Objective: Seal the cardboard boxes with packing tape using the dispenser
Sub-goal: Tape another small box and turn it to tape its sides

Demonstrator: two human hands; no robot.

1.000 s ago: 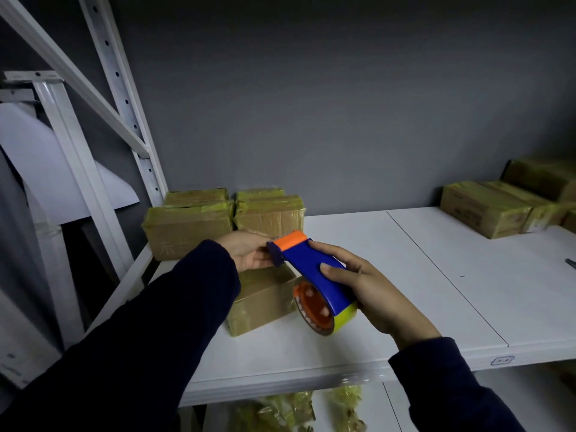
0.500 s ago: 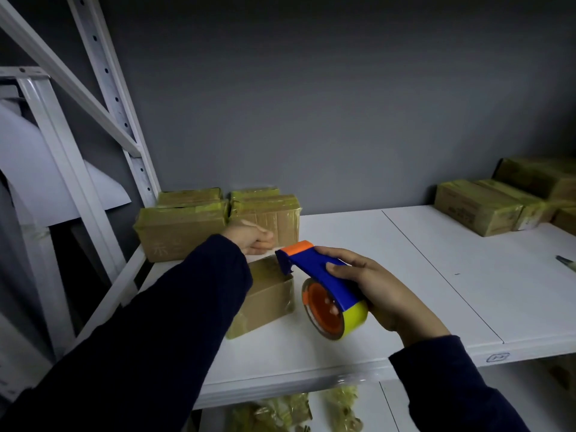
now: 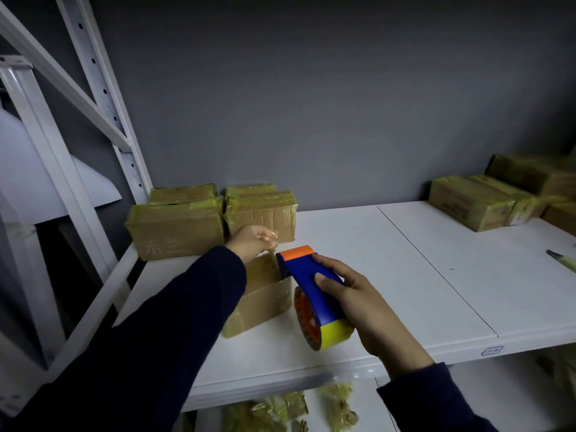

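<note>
A small cardboard box [image 3: 265, 296] wrapped in yellowish tape lies on the white shelf [image 3: 389, 275], partly hidden by my left sleeve. My left hand [image 3: 254, 241] sits at the box's far top edge, fingers curled, pinching what looks like the shiny free end of the tape. My right hand [image 3: 358, 307] grips the tape dispenser [image 3: 311, 285], which has a blue body, an orange cutter end and a yellow roll on an orange hub. Its orange end hovers at the box's upper right edge, close to my left fingers.
Two stacks of taped boxes [image 3: 177, 226] [image 3: 261, 210] stand against the grey wall behind the box. More taped boxes [image 3: 470, 201] sit at the far right. A white perforated shelf upright [image 3: 103, 88] rises on the left. Crumpled tape scraps [image 3: 280, 410] lie on the lower shelf.
My left hand drew back from the dispenser's head to the box's far edge. The dispenser shifted slightly right and down, opening a small gap between the hands.
</note>
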